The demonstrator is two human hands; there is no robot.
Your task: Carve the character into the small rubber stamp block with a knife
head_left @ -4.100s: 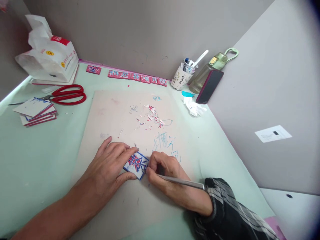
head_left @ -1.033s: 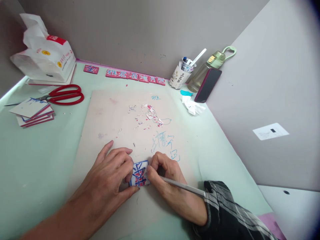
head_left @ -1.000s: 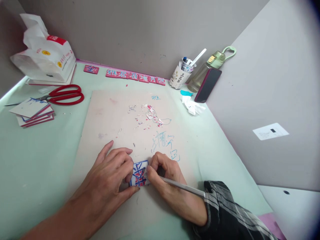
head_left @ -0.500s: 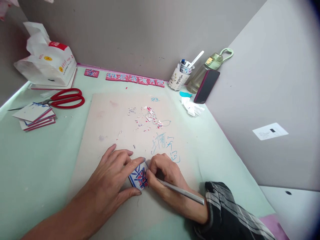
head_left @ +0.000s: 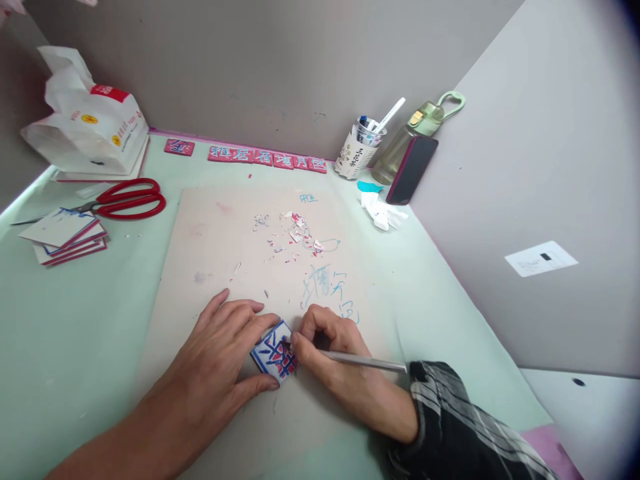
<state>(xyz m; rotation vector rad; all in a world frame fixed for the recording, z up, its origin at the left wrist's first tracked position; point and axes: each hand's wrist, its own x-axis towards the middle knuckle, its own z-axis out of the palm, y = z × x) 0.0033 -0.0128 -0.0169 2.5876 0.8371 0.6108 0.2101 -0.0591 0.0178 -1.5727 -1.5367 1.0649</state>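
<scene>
A small square tile (head_left: 273, 357) with blue strokes and pink cut areas on a white face lies on the beige board (head_left: 200, 227). My left hand (head_left: 225, 350) pins it from the left, thumb at the lower edge and index finger at the upper edge. In my right hand (head_left: 333, 347) is a slim silver craft knife (head_left: 373, 362), gripped like a pen. Its dark tip meets the tile's face near the middle, and the handle slants back to the right toward the wrist. Pink and white shavings (head_left: 300, 233) lie on the board beyond both hands.
Red-handled scissors (head_left: 130, 199) and stacked cards (head_left: 65, 230) are at left, below a tissue pack (head_left: 100, 133). Carved pink tiles (head_left: 267, 157) line the back wall. A pen cup (head_left: 356, 153), bottle (head_left: 395, 157), phone (head_left: 413, 170) and crumpled tissue (head_left: 383, 212) stand or lie at back right.
The craft knife's tip has shifted left on the tile and shows more, and its handle lies flatter. My left index finger has drawn back slightly, uncovering more of the tile.
</scene>
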